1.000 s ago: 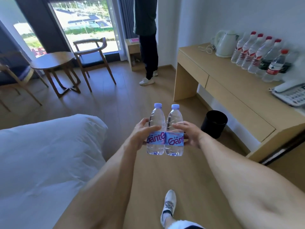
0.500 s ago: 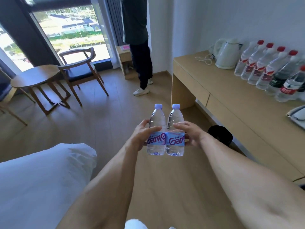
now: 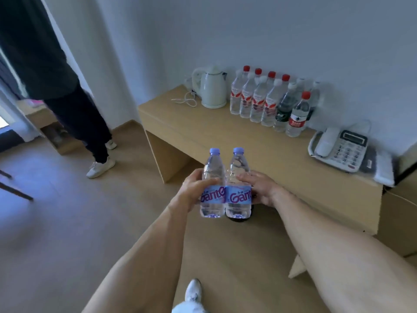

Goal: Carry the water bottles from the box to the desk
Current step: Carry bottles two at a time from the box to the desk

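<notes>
Closer now to the surface (image 3: 225, 141), the hands, left hand (image 3: 191, 193) and right hand (image 3: 262, 188), each clamp one of two bottles (image 3: 225, 190) pressed together, which could slip or topple the bottle row (image 3: 266, 102) near the kettle (image 3: 212, 89).

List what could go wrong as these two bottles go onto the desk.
1. The left hand and right hand each grip one purple-capped bottle, pressed side by side; either might slip.
2. The row of bottles by the kettle is crowded; setting down close could topple one.
</notes>
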Demonstrator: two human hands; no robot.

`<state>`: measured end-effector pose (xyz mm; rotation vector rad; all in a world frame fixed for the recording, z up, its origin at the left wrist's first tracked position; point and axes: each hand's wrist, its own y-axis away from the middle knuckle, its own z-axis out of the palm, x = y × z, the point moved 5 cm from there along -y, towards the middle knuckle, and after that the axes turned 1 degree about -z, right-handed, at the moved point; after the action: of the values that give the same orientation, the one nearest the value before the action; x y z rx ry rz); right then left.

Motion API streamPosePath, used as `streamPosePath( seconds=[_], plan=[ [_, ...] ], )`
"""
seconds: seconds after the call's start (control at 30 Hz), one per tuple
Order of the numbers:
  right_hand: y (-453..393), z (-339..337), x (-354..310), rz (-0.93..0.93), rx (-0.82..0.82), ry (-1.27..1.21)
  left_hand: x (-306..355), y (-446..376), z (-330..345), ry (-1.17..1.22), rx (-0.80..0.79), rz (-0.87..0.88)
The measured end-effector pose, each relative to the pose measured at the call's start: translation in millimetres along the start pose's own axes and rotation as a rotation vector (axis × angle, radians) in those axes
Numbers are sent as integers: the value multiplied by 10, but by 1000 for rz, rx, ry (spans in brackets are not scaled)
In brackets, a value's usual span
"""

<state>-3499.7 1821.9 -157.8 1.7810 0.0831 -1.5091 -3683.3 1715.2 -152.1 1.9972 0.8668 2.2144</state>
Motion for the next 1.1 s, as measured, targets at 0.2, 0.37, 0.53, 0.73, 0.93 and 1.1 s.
streamPosePath(
  seconds=[0.2, 0.37, 0.53, 0.73, 0.93, 1.1],
  plan=[
    [-465, -263, -414, -11, 198, -97, 584, -1006, 86, -36, -222, -19],
    [-831, -317, -679, -32, 299, -150, 922, -1613, 75, -144, -300, -20],
    [-1231, -364, -901, -29, 370, -189, 1188, -2174, 48, -165, -355, -15],
    [-1815, -352, -1138, -27, 388, -229, 1408, -2792, -111, -166, -392, -22],
    [-2463, -374, -1393, -42, 388, -268, 1648, -3434, -258, -159, -431, -21],
    [-2955, -346, -1612, -67, 399, -297, 1854, -3908, -404, -148, -475, -8]
  ],
)
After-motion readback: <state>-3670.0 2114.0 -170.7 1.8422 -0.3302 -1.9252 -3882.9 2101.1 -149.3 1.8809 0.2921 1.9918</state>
